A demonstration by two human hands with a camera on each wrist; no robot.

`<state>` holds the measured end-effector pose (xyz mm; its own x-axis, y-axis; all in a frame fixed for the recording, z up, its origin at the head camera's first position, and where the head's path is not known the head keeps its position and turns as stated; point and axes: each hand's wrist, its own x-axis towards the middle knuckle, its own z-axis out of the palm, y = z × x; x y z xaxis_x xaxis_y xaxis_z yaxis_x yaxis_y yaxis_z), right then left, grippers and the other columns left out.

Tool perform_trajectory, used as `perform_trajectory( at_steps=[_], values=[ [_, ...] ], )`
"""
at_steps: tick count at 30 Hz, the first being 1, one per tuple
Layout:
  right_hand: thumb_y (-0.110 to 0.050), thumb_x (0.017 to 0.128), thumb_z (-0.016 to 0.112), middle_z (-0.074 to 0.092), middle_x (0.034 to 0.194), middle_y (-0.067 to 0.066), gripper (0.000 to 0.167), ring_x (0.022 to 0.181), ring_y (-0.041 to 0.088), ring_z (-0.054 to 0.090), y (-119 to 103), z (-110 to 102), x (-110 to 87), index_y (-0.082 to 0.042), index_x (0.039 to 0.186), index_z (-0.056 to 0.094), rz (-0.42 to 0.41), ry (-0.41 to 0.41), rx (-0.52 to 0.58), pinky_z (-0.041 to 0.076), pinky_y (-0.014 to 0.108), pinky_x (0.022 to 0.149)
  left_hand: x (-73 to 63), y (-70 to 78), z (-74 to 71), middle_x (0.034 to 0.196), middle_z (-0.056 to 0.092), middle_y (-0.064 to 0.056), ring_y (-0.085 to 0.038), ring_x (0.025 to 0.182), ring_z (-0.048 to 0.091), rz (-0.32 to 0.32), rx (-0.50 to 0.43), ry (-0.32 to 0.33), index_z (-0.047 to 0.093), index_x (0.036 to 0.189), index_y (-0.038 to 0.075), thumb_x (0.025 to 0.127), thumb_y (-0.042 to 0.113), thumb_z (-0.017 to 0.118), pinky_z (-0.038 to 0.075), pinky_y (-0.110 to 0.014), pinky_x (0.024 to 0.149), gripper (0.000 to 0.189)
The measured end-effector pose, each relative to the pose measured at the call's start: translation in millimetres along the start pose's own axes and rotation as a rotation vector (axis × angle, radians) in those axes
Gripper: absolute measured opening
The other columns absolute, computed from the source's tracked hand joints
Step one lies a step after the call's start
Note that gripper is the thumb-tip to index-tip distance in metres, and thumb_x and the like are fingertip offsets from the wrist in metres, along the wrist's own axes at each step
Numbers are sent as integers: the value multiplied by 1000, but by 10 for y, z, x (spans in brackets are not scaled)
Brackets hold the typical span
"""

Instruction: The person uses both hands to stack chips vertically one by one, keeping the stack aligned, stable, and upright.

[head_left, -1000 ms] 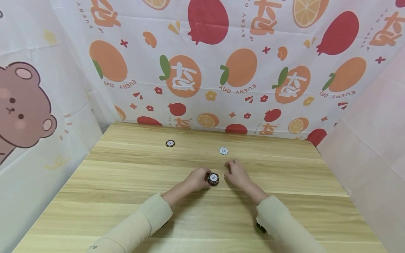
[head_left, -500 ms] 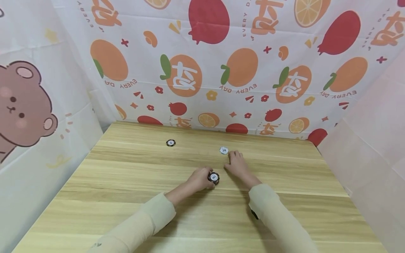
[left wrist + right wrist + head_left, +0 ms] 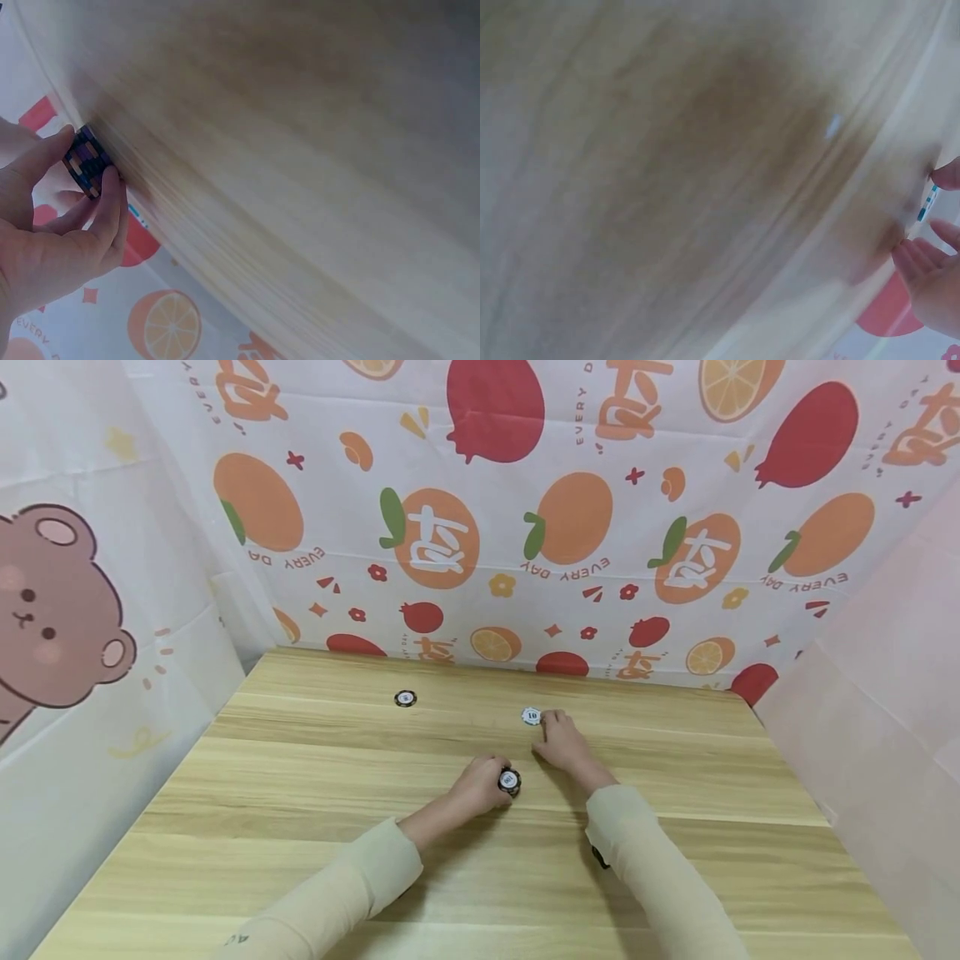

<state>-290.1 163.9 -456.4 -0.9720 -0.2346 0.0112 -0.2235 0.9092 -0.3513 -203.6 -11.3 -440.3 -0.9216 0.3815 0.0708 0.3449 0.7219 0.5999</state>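
Observation:
My left hand [image 3: 480,785] grips a short stack of black poker chips [image 3: 510,782], its top chip marked 100. In the left wrist view the stack [image 3: 88,161] shows edge-on, pinched between thumb and fingertips, with layered coloured edges. Farther back and to the right, my right hand [image 3: 564,742] reaches over the table, fingertips right at the right edge of a white poker chip [image 3: 531,717] marked 10. From the right wrist the white chip's edge [image 3: 928,202] appears as a thin teal-and-white strip between the spread thumb and fingers.
A single black poker chip [image 3: 406,698] lies flat at the back left of the wooden table [image 3: 300,793]. Fruit-printed cloth [image 3: 502,527] hangs behind the table's far edge, and pale cloth [image 3: 892,693] lines the sides.
My right hand has moved away from beside the stack, up to the white chip's edge. The left hand has stayed at the stack, shifting slightly to the right with it.

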Motion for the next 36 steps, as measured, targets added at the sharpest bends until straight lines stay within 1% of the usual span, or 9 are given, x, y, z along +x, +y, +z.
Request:
perform_trajectory(
  at_steps=[3,7,10,15,18,23,27,30,36],
  values=[
    [-19,84,60,30,140,22,62,126,35,31,1,-11,31,1,136,35,-9,-44,-6,30,45,100,0,-2,5,96,58,-17,-30,90,56,-1,5,-2,61,101,-7,65,6,81,46,-37,80,43],
    [-19,87,58,21,145,22,61,130,36,26,-36,-68,63,-2,140,32,-22,-101,-20,27,47,101,2,-10,8,93,57,-15,-28,88,56,2,26,5,61,99,-5,65,7,81,47,-36,80,41],
    [-18,89,55,21,146,21,58,129,37,27,-82,-112,86,-4,140,32,-51,-131,-33,29,48,99,2,-10,3,92,57,-13,-28,88,56,3,38,13,62,98,-4,65,8,81,47,-36,80,40],
    [-16,92,49,21,147,19,53,128,36,29,-145,-130,127,-6,142,32,-85,-160,-60,29,46,100,0,-21,-2,91,58,-13,-28,87,56,11,33,12,62,97,-4,65,8,82,47,-36,79,39],
    [-14,94,45,22,147,18,49,129,35,27,-168,-114,152,-8,141,34,-90,-159,-80,27,45,102,2,-27,-2,90,58,-13,-28,87,57,15,32,10,62,96,-4,65,9,82,47,-36,79,39],
    [-14,97,39,28,145,15,44,129,34,28,-172,-59,182,-10,140,37,-88,-151,-154,27,45,102,2,-23,-6,91,58,-13,-27,86,56,12,28,1,62,95,-3,65,12,82,46,-36,79,39],
    [-13,97,42,38,139,15,39,125,36,33,-175,-41,183,-9,135,44,-117,-115,-168,30,45,100,0,-28,-6,90,57,-12,-26,85,56,14,21,-3,62,95,-2,65,12,82,46,-35,78,39],
    [-10,96,46,46,131,15,33,121,35,39,-170,-34,180,-7,128,52,-153,-77,-166,33,43,98,-3,-31,-7,90,57,-12,-26,85,56,12,24,-6,62,95,-2,66,13,82,46,-35,77,38],
    [-9,93,52,55,119,14,24,111,33,47,-128,-14,170,-5,115,61,-229,-10,-155,37,40,94,-7,-30,-17,91,57,-12,-26,86,56,6,25,-14,62,96,-2,68,13,81,46,-36,77,37]
  ],
)
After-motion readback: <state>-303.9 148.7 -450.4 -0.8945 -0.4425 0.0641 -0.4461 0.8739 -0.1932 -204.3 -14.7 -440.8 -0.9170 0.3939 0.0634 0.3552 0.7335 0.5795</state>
